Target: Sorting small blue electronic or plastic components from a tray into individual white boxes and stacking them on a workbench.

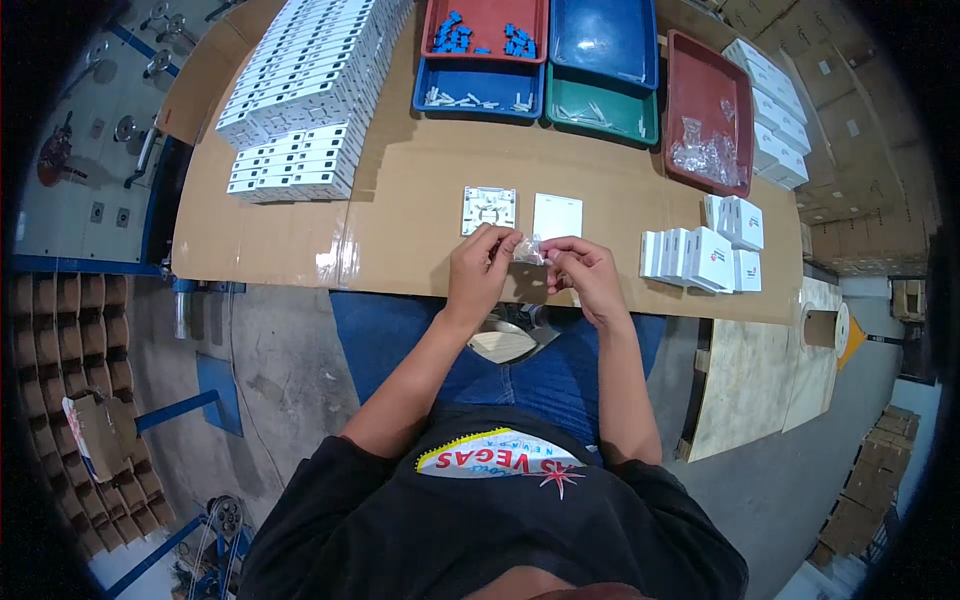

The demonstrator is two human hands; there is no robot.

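Note:
Between my two hands, near the table's front edge, is a small clear plastic bag [527,250]; what lies inside it is too small to make out. The fingertips of my left hand [481,268] pinch its left side. My right hand [588,275] grips its right side with thumb and forefinger. Just beyond my left fingers lies an opened white plastic box base [489,210] with moulded parts inside. Beside it, past the bag, a flat white square cover [558,215] rests on the cardboard.
Tall stacks of white boxes [300,90] stand at the back left. Along the far edge are a red tray [430,45] with blue pieces, blue [418,100] and green [652,130] trays, and a red tray [745,120] of clear bags. Several white boxes [708,262] stand at right.

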